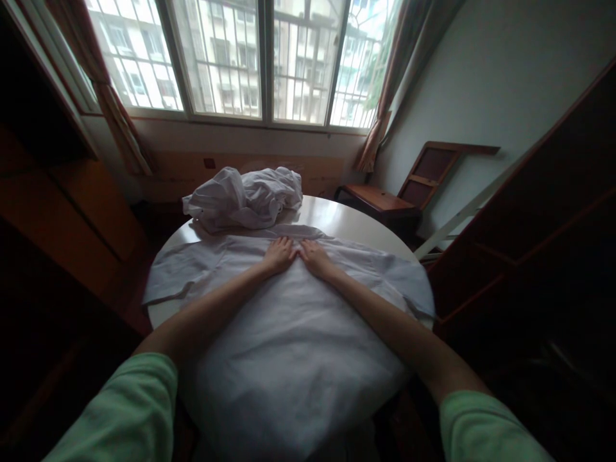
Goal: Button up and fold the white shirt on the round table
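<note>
Head view: both hands flat, side by side, on a white short-sleeved cotton shirt (289, 333) spread over a round pale table (346, 221). Left hand (279, 255) and right hand (314, 255) nearly touching at the fingertips, just below the collar, palms down, fingers extended, nothing pinched or held in either grip. Shirt body draped toward the camera and over the near table edge; one sleeve out to the left, the other out to the right at the table's rim. Light green sleeves (125, 410) at the bottom corners of the frame. Crumpled heap of white garments (245, 196) at the far side of the table, just beyond the collar, apparently touching it. Behind, a barred window (250, 58) with reddish curtains; to the right, a dark wooden chair (385, 199) against the wall.

Judged from the flat palms at the shirt's centre line: smoothing in hand. Best done with even, light pressure outward from the middle toward each sleeve, creases pushed off the cloth rather than bunched, and the overhanging hem kept from dragging the fabric off the near edge.
</note>
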Tool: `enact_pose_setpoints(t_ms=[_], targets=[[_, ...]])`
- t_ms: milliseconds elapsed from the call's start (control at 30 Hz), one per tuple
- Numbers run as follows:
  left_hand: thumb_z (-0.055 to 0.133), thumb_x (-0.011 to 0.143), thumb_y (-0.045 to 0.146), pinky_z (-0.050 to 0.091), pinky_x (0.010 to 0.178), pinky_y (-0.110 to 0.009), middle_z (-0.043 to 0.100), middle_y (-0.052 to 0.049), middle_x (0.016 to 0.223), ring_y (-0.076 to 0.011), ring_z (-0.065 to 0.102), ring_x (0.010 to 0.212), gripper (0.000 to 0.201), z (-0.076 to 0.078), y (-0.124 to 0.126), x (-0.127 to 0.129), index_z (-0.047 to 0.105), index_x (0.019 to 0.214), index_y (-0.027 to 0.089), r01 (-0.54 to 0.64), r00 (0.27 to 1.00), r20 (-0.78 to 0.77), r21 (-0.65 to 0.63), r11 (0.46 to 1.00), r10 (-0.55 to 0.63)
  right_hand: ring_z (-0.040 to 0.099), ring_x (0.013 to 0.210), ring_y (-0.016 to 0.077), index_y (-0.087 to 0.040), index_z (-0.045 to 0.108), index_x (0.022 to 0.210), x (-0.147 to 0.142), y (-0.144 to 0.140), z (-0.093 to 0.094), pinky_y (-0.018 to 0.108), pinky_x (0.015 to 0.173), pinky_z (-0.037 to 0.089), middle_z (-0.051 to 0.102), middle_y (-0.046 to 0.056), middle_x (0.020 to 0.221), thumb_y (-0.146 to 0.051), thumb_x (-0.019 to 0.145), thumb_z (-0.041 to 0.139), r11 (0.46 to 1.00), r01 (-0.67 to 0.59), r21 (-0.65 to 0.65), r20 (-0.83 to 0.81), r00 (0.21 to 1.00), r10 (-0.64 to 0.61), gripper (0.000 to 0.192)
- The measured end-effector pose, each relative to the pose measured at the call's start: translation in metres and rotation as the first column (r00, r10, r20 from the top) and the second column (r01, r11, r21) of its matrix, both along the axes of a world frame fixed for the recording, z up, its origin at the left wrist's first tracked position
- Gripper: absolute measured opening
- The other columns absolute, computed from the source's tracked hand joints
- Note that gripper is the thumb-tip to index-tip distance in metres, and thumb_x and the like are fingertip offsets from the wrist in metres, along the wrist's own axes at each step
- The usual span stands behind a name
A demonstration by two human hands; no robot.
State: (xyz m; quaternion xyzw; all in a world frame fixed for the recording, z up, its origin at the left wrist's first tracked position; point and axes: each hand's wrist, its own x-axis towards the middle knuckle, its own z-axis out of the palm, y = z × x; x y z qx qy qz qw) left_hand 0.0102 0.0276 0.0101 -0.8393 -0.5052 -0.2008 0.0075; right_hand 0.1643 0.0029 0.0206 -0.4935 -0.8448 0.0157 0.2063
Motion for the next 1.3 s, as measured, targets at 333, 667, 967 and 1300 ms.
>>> enact_pose_setpoints(t_ms=[333, 667, 967, 1300], targets=[[0.050, 0.089, 0.038, 0.045, 0.091, -0.044, 0.053, -0.011, 0.125, -0.0234, 0.054, 0.109, 0.037, -0.006, -0.003, -0.039, 0.053, 0.120, 0.018, -0.150, 0.987, -0.073, -0.103, 0.983, 0.143, 0.049, 0.118, 0.0268, -0.019, 0.051, 0.126, 0.036, -0.008, -0.015, 0.045, 0.099, 0.040, 0.050, 0.013, 0.132, -0.044, 0.090, 0.046, 0.996, 0.068, -0.060, 0.019, 0.998, -0.067, 0.044], [0.024, 0.090, 0.048, 0.023, 0.110, -0.034, 0.030, -0.014, 0.148, -0.0258, 0.029, 0.136, 0.068, -0.009, 0.000, -0.141, 0.030, 0.142, 0.005, -0.408, 0.900, -0.245, -0.174, 0.896, 0.362, 0.024, 0.138, 0.0236, -0.004, 0.036, 0.139, 0.165, -0.012, -0.028, 0.036, 0.113, 0.021, 0.030, 0.015, 0.148, -0.045, 0.093, 0.024, 0.919, 0.382, -0.100, 0.304, 0.891, -0.337, 0.063], [0.025, 0.089, 0.051, 0.022, 0.110, -0.039, 0.031, -0.016, 0.148, -0.0275, 0.027, 0.137, 0.069, -0.002, 0.000, -0.147, 0.031, 0.141, 0.007, -0.458, 0.883, -0.218, -0.207, 0.864, 0.416, 0.029, 0.136, 0.0249, -0.005, 0.034, 0.139, 0.199, -0.018, -0.031, 0.038, 0.111, 0.025, 0.033, 0.016, 0.147, -0.046, 0.092, 0.022, 0.884, 0.461, -0.084, 0.300, 0.857, -0.418, 0.064], [0.028, 0.089, 0.021, 0.023, 0.110, -0.039, 0.038, -0.013, 0.144, -0.0254, 0.031, 0.134, 0.047, -0.003, 0.000, -0.081, 0.042, 0.134, 0.011, -0.174, 0.967, -0.178, 0.055, 0.983, 0.181, 0.048, 0.118, 0.0361, 0.005, 0.054, 0.119, 0.084, -0.003, 0.001, 0.048, 0.099, 0.034, 0.051, 0.031, 0.125, -0.011, 0.082, 0.035, 0.850, 0.525, -0.041, 0.303, 0.817, -0.490, 0.044]])
